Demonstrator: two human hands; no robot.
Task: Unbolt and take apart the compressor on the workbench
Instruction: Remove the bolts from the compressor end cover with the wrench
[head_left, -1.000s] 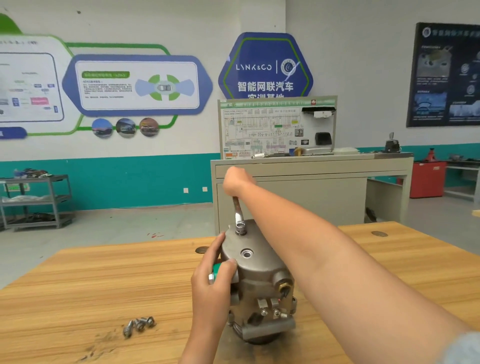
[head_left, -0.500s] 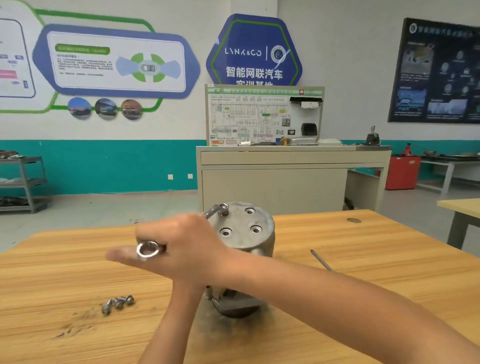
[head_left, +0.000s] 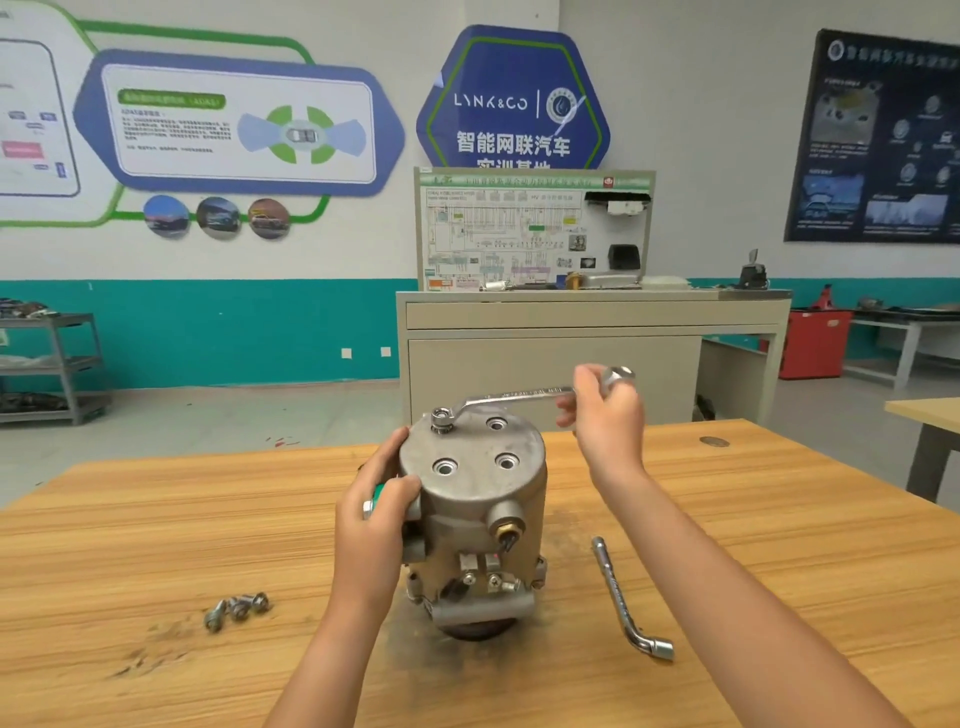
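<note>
A grey metal compressor (head_left: 475, 514) stands upright on the wooden workbench (head_left: 727, 519). Its round top shows three empty bolt holes and one bolt (head_left: 442, 423) at the far left, partly raised. A ring wrench (head_left: 511, 399) sits on that bolt, its handle pointing right. My right hand (head_left: 605, 418) grips the wrench's far end. My left hand (head_left: 376, 514) clasps the compressor's left side, over a green fitting.
Three removed bolts (head_left: 238, 609) lie on the bench at the left. An L-shaped socket wrench (head_left: 626, 597) lies to the right of the compressor. A grey training bench (head_left: 587, 332) stands behind, and another table's corner (head_left: 930, 415) is at the right.
The wrench handle has swung from the left, past the front, round to the right of the bolt. My right hand moved with it. The camera view shifted.
</note>
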